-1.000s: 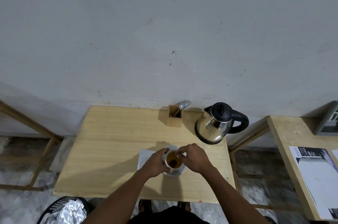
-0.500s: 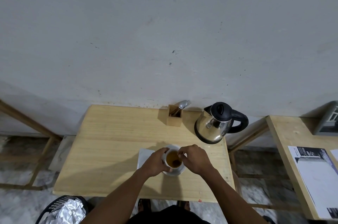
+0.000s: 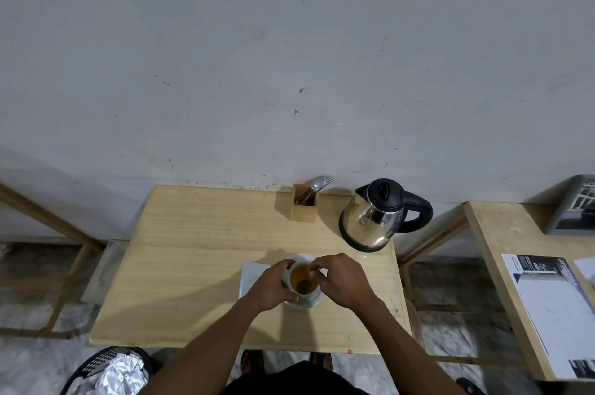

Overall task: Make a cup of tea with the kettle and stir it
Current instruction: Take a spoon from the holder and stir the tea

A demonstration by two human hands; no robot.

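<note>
A white cup (image 3: 287,279) of amber tea (image 3: 297,274) stands on a white saucer (image 3: 306,303) near the front of the wooden table (image 3: 193,265). My left hand (image 3: 270,285) wraps the cup's left side. My right hand (image 3: 341,282) hovers at the cup's right rim, fingers pinched on what looks like a small spoon; its dark bowl (image 3: 304,284) sits under the tea. The steel kettle (image 3: 373,220) with black lid and handle stands at the back right, untouched.
A wooden holder (image 3: 302,207) with a spoon and a fork stands against the wall, left of the kettle. A white napkin (image 3: 251,275) lies under my left hand. A second table (image 3: 502,240) with papers (image 3: 547,304) is to the right; a black bin (image 3: 106,372) stands below left.
The dark shape in the tea has shifted slightly within the cup, and my right fingers have moved a little at the rim. My left hand and the kettle have stayed still.
</note>
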